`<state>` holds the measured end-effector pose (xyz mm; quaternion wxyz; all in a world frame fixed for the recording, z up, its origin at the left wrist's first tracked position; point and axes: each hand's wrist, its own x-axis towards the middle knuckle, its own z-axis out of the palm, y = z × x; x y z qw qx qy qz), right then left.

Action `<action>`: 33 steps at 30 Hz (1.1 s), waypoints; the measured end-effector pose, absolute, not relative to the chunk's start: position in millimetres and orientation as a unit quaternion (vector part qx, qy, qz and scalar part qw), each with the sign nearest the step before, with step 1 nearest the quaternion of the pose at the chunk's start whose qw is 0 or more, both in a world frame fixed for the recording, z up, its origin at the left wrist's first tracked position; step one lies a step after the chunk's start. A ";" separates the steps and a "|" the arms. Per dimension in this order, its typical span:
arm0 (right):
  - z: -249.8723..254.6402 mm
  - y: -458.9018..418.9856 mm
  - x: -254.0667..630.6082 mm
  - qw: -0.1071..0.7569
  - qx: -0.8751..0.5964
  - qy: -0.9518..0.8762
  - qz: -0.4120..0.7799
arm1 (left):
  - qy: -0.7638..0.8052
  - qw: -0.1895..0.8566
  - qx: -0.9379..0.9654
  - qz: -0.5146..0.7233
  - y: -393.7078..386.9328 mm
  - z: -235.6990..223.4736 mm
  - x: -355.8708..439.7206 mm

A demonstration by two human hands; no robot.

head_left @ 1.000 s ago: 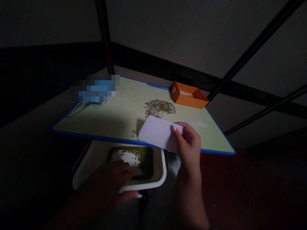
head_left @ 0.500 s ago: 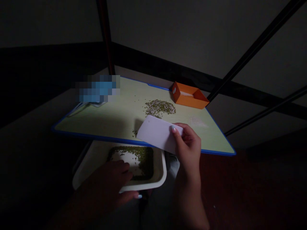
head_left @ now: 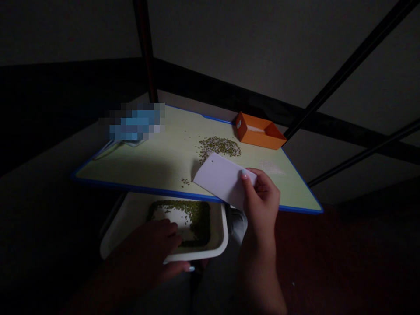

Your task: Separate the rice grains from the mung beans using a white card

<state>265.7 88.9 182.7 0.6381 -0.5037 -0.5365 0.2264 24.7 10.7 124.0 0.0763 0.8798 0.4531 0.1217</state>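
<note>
My right hand [head_left: 262, 194] pinches a thin white scraper card [head_left: 221, 177] with a small hole near one corner. The card is tilted over the near edge of the pale green table [head_left: 144, 164]. Just beyond it lies a spread of small green beans [head_left: 223, 146], and a few loose ones [head_left: 185, 182] are to its left. Below the table edge, my left hand [head_left: 157, 240] is closed on the near rim of a white tray [head_left: 218, 249], fingers inside and thumb outside. More green beans [head_left: 198, 218] gather along the tray's far and right sides.
An orange open box [head_left: 260, 138] stands at the table's back right, with something pale inside. A pale powdery patch [head_left: 271, 166] is in front of it. At the back left sits a blurred-out blue object [head_left: 136, 124] with a cable. Dark bars and a wall rise behind.
My right hand has moved a little to the right with the scraper card, uncovering the few loose beans near the table edge. My left hand and the tray have stayed put.
</note>
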 end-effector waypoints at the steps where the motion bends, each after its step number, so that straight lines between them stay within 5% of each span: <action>1: 182.2 88.9 264.0 0.637 -0.503 -0.540 0.224 | 0.452 0.074 0.880 0.122 10.5 124.2 24.9; 33: 186.8 78.4 263.4 0.609 -0.488 -0.588 0.210 | 0.448 0.069 0.882 0.133 11.4 121.3 25.4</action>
